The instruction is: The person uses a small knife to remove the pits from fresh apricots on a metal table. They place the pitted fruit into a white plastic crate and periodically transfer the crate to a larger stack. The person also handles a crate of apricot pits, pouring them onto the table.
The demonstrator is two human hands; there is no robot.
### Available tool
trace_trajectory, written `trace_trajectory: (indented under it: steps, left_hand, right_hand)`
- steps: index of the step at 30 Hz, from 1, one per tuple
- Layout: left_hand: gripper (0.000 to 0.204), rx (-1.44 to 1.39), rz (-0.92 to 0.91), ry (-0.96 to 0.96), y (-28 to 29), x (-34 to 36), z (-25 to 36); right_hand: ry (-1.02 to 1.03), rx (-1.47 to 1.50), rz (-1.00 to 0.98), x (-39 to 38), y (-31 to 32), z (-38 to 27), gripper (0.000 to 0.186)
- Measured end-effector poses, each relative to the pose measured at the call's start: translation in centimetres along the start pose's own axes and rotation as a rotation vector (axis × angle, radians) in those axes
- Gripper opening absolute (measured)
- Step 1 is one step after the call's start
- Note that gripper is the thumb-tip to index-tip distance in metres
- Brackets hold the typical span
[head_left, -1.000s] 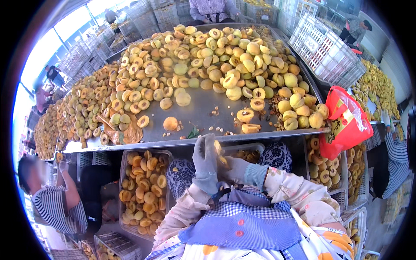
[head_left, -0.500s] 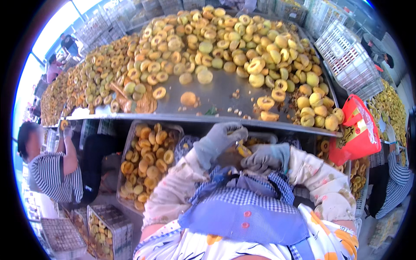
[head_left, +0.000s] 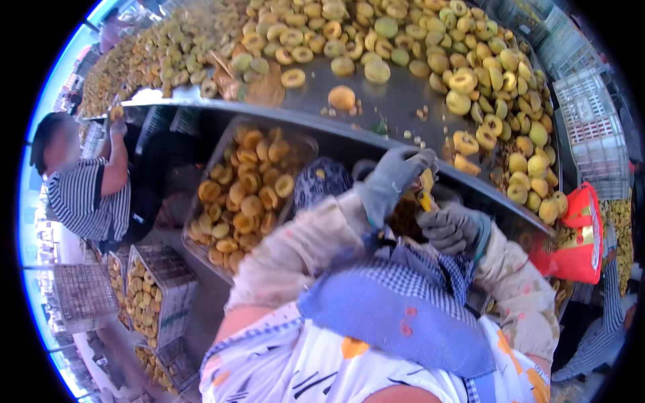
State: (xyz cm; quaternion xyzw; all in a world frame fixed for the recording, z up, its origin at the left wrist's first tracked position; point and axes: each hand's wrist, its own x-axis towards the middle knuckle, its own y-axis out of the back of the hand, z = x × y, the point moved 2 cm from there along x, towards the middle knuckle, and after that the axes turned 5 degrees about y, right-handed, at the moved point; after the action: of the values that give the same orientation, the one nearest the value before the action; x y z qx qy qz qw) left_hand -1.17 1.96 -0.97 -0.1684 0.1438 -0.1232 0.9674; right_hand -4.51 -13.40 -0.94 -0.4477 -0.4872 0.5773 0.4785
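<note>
Fingers of our left hand [head_left: 395,180] pinch fruit [head_left: 427,178], probably steadying it, near the table's edge [head_left: 322,125]; our right hand [head_left: 454,228] grips something yellow [head_left: 424,200].

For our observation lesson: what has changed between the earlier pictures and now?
The view has tilted, shifting the table rightward in frame; the left hand and right hand have drawn slightly apart. No new grasp or release is clear. The fruit pile and red bag stayed put.

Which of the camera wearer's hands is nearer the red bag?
Right: the right hand is left of the red bag, apart from it; the left hand is farther left.
</note>
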Motion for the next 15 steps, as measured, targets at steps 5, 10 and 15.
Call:
trace_trajectory:
  steps: [5,10,15]
  left_hand:
    - [0.042,-0.608,0.199,0.161,0.5,0.3,-1.5]
    - [0.028,-0.414,0.592,-0.266,10.6,-3.8,0.5]
    - [0.022,0.834,1.139,-0.075,22.8,-8.3,0.7]
  right_hand:
    - [0.537,-1.374,0.93,1.1,3.2,-1.7,0.024]
    - [-0.272,-2.206,1.495,1.3,4.4,-1.8,0.033]
    - [-0.432,-2.039,1.472,-1.4,7.9,-2.1,0.034]
